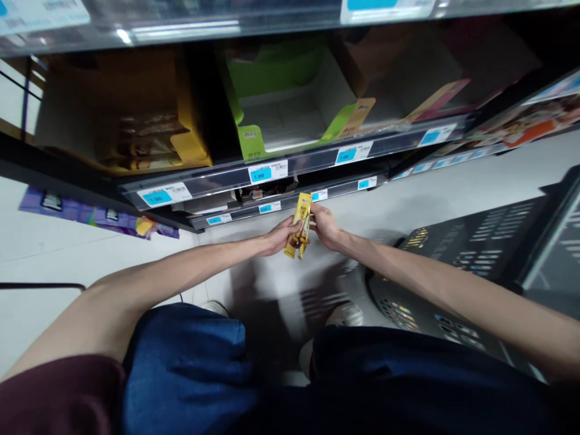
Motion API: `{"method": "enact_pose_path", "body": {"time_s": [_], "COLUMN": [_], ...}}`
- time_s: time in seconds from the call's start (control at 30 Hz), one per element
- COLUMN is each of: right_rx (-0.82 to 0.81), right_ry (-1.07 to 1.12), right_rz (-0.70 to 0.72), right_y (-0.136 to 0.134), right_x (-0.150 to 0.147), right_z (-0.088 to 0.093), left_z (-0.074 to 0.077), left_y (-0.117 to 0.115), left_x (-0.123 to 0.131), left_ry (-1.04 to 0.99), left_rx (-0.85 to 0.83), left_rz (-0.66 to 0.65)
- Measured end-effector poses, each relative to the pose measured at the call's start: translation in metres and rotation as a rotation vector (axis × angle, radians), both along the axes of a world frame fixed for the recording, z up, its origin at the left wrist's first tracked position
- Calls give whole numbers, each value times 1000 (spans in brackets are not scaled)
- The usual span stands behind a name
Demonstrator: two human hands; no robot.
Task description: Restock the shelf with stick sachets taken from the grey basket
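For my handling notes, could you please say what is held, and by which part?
Slim yellow shiny packets: the left hand grips mid-length; the right hand is at their upper right edge.

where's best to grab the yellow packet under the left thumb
Probably by its top end, coming from the shelf side. The yellow packet is long and narrow, and that end sticks out past the left hand, whose thumb lies lower down; the right hand crowds its right edge.

Dark shelf, price labels along front edge. On it, left to right: open cartons, yellow, green, orange-tabbed, pink-edged. Lower shelf near floor; contents dim. Pale floor: grey slotted basket at right, shoes.
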State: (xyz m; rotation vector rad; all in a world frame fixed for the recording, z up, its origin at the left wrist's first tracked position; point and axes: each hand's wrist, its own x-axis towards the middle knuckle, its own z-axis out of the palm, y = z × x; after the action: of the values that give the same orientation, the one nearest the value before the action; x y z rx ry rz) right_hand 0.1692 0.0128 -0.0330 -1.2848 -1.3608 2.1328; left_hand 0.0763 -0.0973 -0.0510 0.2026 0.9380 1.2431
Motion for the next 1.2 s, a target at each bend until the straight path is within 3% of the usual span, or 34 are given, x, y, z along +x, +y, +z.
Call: {"method": "enact_pose_path", "body": {"time_s": [0.2,0.43,0.6,0.73,0.9,1.0,1.13,1.2], "right_rx": [16,88,145,140,82,130,263,408], "right_ry": [10,102,0,-41,-53,-131,-466,-533], "right_rz": [-80,62,113,127,149,330,969,1200], "right_y": [-1,-5,-8,-7,-6,0,12,11], "right_x": [-1,1,4,3,2,3,7,7], "right_z": [6,4,2,-1,-3,0,8,15], "left_z": [-5,-20,-29,-30,-20,-20,-29,-33], "left_y": [-1,1,1,5,0,-10,-25,-29], "left_x": [-2,-4,6,3,-11,-16,-22,-25], "left_ry": [114,217,231,161,325,506,810,901], "left_rx": [17,31,-19,-73,55,29,-175,-200], "left_rz": [72,145,153,13,-186,-279,-541,-674]}}
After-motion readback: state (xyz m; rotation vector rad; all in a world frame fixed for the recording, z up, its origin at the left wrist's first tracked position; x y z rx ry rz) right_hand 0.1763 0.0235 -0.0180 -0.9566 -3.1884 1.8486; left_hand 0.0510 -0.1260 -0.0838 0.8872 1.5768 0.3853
